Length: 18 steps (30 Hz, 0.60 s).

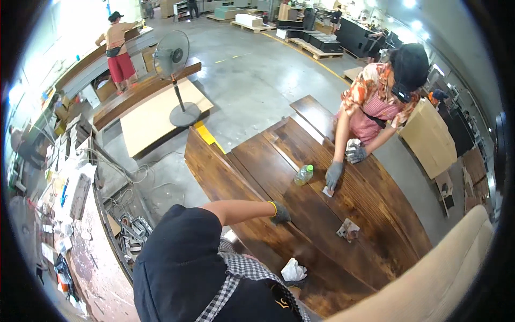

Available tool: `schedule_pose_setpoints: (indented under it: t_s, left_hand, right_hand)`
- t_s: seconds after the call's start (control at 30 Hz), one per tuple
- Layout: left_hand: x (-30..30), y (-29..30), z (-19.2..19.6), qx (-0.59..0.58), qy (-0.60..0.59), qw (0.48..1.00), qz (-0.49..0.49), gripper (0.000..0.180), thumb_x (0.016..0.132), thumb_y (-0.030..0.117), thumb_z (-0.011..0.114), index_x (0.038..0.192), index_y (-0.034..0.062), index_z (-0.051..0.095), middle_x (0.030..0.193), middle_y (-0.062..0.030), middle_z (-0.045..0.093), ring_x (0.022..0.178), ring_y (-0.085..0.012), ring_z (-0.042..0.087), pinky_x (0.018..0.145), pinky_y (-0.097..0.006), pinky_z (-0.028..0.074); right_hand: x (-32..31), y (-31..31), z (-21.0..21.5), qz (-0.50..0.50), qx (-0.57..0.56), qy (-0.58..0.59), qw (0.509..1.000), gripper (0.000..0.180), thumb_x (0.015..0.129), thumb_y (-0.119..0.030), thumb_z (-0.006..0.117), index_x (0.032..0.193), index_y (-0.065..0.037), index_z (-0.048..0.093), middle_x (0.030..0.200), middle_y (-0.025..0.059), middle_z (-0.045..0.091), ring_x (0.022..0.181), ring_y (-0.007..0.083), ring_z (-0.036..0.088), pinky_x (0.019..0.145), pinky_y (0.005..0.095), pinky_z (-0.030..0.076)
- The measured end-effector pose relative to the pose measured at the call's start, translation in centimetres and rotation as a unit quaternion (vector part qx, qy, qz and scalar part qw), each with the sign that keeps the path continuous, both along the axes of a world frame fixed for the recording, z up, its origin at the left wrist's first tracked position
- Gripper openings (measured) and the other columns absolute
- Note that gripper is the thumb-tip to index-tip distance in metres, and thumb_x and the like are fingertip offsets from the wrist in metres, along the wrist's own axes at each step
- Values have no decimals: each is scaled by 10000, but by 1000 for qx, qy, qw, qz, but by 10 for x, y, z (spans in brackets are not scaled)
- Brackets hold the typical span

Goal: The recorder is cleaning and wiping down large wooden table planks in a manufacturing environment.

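Note:
My left hand (pixel 280 213), in a grey glove with a yellow cuff, presses down on a dark brown wooden board (pixel 236 188), near its long edge. The fingers are drawn together; anything under them is hidden. Close to my body, my right hand (pixel 301 283), partly hidden and dark-gloved, is closed round a crumpled white cloth (pixel 293 270). Across from me, a co-worker (pixel 383 102) in grey gloves presses a small pale pad (pixel 328 191) onto the boards and holds a white cloth (pixel 353 144) in the other hand.
A clear bottle with a green cap (pixel 303 175) stands on the boards, and a stained crumpled piece (pixel 349 230) lies nearby. A large beige thing (pixel 424 268) blocks the lower right. Beyond stands a pedestal fan (pixel 173 53). A cluttered bench (pixel 86 241) is at left; another person (pixel 116 48) works far off.

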<state>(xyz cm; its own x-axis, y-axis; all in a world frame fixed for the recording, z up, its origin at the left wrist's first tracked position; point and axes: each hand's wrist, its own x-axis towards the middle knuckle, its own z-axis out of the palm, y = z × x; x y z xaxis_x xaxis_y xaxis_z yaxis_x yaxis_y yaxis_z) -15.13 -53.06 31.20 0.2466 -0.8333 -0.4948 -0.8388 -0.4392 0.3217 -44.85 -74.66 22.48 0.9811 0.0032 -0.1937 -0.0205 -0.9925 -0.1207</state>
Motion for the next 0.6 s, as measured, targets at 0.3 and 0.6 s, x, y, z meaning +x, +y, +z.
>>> schedule_pose_setpoints:
  t_s: [0.3,0.6]
  left_hand:
    - [54,-37,-25,49,21,998,-45,423,672,260,863,1034,87,729,998,-167,743,952,-384,694,829,-485,543]
    - [74,-49,-28,64,14,994,-85,464,600,277,832,1010,79,741,1001,-157,745,929,-363,698,807,-470,555]
  right_hand:
    - [27,-23,-33,62,-28,-4,998,150,740,-243,629,833,-182,729,713,176,708,620,370,680,601,502,511]
    - [24,-15,-35,27,-95,-64,993,78,760,-276,620,735,-210,652,639,111,653,580,362,654,537,543,473]
